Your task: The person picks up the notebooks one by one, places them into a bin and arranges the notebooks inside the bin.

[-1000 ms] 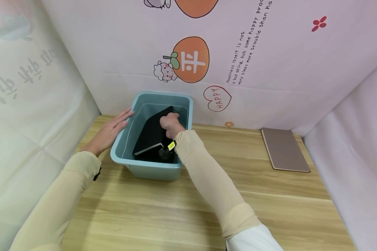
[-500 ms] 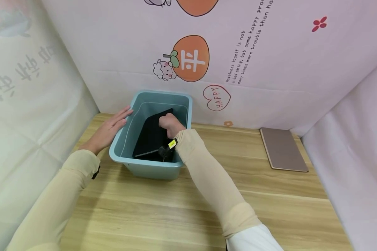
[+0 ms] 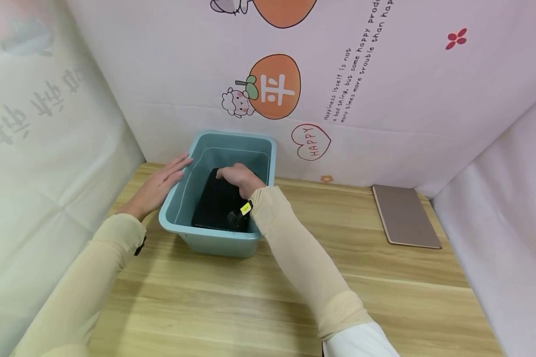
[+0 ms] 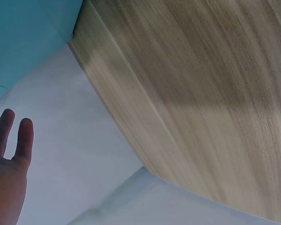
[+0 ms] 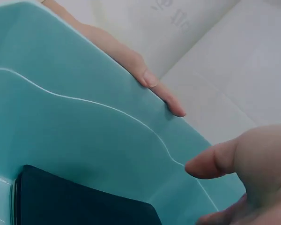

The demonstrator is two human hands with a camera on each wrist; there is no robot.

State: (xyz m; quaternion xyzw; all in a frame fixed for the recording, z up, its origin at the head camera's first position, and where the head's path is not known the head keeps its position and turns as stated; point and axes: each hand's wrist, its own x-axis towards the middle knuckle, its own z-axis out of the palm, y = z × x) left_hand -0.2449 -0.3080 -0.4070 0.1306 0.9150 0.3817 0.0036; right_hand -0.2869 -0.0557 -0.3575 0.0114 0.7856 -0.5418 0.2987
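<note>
A black notebook [image 3: 216,203] lies flat in the lower part of a light blue plastic bin [image 3: 225,245]. My right hand [image 3: 239,177] is inside the bin over the notebook's far part. In the right wrist view the thumb and fingers of that right hand [image 5: 262,173] stand apart with nothing between them, just beside the dark notebook cover [image 5: 84,199]. My left hand [image 3: 158,186] rests with straight fingers on the bin's left rim. Two of the left hand's fingers [image 4: 24,140] show beside the bin wall [image 4: 28,42] in the left wrist view.
A grey-brown notebook [image 3: 406,215] lies on the wooden table [image 3: 339,238] at the far right. White printed cloth [image 3: 384,153] hangs behind the bin, and plain-looking cloth panels stand at both sides.
The black notebook has gone from tilted, its pale page edge showing, to flat in the bin. My right hand has let go of it and opened. The left hand stays on the rim.
</note>
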